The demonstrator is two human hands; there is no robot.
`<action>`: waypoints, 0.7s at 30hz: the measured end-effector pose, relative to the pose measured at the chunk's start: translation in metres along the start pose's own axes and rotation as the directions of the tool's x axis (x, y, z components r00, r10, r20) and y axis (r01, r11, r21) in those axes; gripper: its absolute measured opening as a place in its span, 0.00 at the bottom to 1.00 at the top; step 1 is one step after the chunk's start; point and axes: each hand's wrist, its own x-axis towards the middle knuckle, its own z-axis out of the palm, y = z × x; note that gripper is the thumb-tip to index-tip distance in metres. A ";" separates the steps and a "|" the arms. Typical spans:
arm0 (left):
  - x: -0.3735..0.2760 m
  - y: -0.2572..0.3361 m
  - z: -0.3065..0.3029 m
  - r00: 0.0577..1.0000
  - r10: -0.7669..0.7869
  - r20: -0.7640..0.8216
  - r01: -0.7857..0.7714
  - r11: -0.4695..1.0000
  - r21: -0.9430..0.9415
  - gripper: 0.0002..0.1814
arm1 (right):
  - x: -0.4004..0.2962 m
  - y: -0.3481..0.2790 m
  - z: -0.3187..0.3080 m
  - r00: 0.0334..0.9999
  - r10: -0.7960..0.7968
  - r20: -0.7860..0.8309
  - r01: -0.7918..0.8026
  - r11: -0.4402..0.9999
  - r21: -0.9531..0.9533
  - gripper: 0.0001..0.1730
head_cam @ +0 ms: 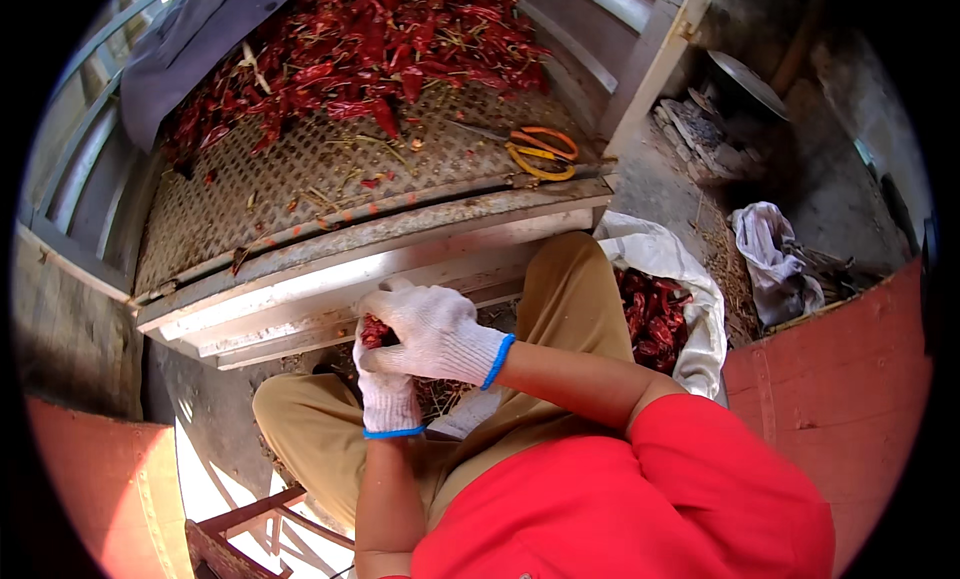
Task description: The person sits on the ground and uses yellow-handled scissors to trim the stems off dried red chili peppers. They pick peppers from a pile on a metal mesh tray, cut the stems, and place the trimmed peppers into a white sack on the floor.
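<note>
Both my hands wear white knit gloves with blue cuffs and meet above my lap. My left hand (386, 387) is cupped around a dried red chili (375, 331), with its fingers partly hidden. Over it lies my right hand (431, 327), its thumb and fingers curved around the same red piece; whether it grips the chili is hidden. Beyond them, a large heap of dried red chilies (375, 46) lies on the textured metal bed (300, 174). Scissors with orange and yellow handles (544, 153) rest near the bed's right front edge.
A white woven sack (701, 294) of red chilies stands right of my knee. Slatted metal sides flank the bed, with grey cloth (195, 53) over the left one. Stalks litter the floor below my hands. A wooden frame (247, 523) is at lower left, a whitish cloth (769, 241) at right.
</note>
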 end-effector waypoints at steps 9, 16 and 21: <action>-0.012 0.016 0.051 0.990 -0.040 0.138 -0.037 0.857 0.513 0.28 | -0.028 0.036 -0.025 0.877 0.028 -0.480 0.078 0.977 0.200 0.14; -0.022 0.053 0.052 0.921 -0.380 0.084 0.046 0.321 0.946 0.29 | -0.115 0.119 -0.161 0.761 0.555 -0.336 -0.418 0.816 0.400 0.17; -0.021 0.045 0.054 0.955 -0.281 0.095 -0.081 0.059 0.995 0.24 | -0.150 0.170 -0.193 0.727 0.646 -0.232 -0.647 0.532 -0.546 0.29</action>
